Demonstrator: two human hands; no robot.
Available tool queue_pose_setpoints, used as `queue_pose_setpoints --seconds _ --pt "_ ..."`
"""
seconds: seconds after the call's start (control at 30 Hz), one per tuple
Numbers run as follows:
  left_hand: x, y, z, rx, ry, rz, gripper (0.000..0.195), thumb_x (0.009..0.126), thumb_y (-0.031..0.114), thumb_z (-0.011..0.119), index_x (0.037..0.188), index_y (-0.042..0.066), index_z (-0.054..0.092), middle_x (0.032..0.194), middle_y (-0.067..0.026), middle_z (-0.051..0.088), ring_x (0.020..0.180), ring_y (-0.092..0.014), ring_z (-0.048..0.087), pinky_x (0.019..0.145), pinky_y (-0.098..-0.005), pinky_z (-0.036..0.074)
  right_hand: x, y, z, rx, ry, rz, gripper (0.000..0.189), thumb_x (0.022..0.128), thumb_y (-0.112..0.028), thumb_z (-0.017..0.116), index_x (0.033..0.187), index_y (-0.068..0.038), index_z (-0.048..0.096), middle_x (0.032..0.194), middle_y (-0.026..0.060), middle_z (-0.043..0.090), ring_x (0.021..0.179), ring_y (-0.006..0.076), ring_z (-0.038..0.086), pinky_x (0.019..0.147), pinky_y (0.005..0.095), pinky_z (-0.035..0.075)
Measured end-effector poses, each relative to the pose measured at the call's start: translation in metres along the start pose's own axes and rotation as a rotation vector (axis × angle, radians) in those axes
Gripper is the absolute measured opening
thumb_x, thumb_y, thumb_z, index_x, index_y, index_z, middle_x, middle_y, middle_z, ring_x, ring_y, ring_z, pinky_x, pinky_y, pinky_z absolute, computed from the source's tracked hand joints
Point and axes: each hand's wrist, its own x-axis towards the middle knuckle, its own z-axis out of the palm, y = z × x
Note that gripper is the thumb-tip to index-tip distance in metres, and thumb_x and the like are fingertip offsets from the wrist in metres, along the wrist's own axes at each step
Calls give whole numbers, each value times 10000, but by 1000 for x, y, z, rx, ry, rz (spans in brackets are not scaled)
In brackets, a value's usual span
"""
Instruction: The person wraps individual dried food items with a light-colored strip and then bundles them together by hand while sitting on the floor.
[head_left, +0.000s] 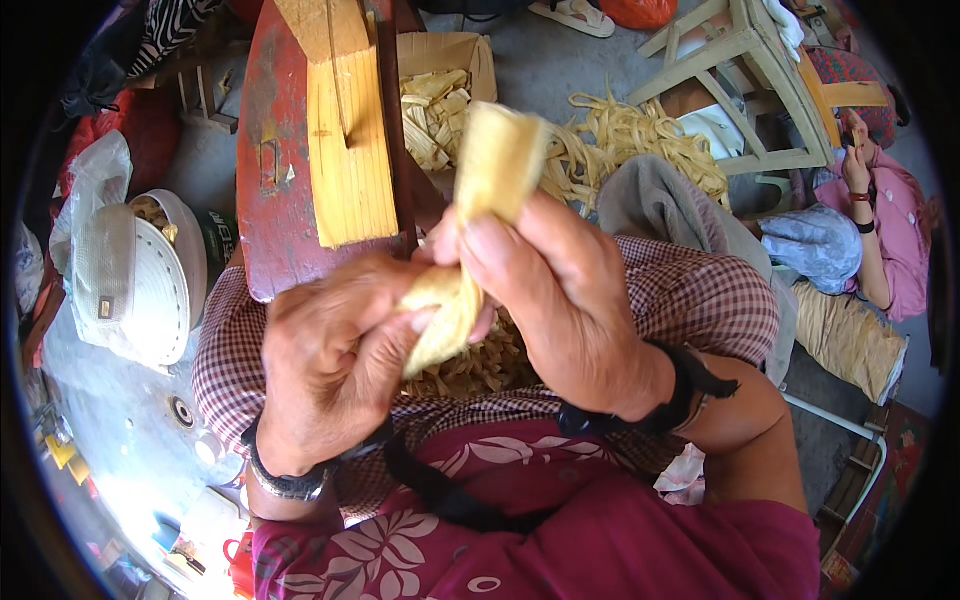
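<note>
Both hands hold one folded strip of pale yellow dried plant fibre (501, 161), raised over the lap. Its broad flat end stands up above the fingers of my right hand (566, 300), blurred. My right thumb and index finger pinch it just below that end. My left hand (337, 352) grips the lower folded part between thumb and fingers, touching or nearly touching the right fingertips. Between the knees, partly hidden under the hands, lies a heap of small folded fibre pieces (480, 371).
Ahead stands a red worn wooden bench (281, 187) with a yellow wood block (352, 157) and a thin metal spike. Beyond are a cardboard box (484, 67) of folded pieces and a pile of long strips (652, 135). A white hat (161, 289) leans at left; another person (892, 225) sits right.
</note>
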Motion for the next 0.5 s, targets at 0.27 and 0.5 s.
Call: queue_pose_setpoints --seconds 0.27,0.5 --pt "2 -8 0 408 186 418 101 927 68 755 976 12 687 1195 -179 683 977 -265 701 702 -316 580 23 -17 -19 -64 -475 217 374 1081 -218 527 811 29 604 688 52 535 642 81 484 569 315 400" --pt "-12 -15 -8 -784 85 -5 320 965 104 772 1200 -40 609 1102 -153 742 957 -169 731 826 -281 586 21 -12 -16 -95 -469 6 296 1033 -273 717 1099 -5 611 834 105 672 702 166 621 620 318 468"
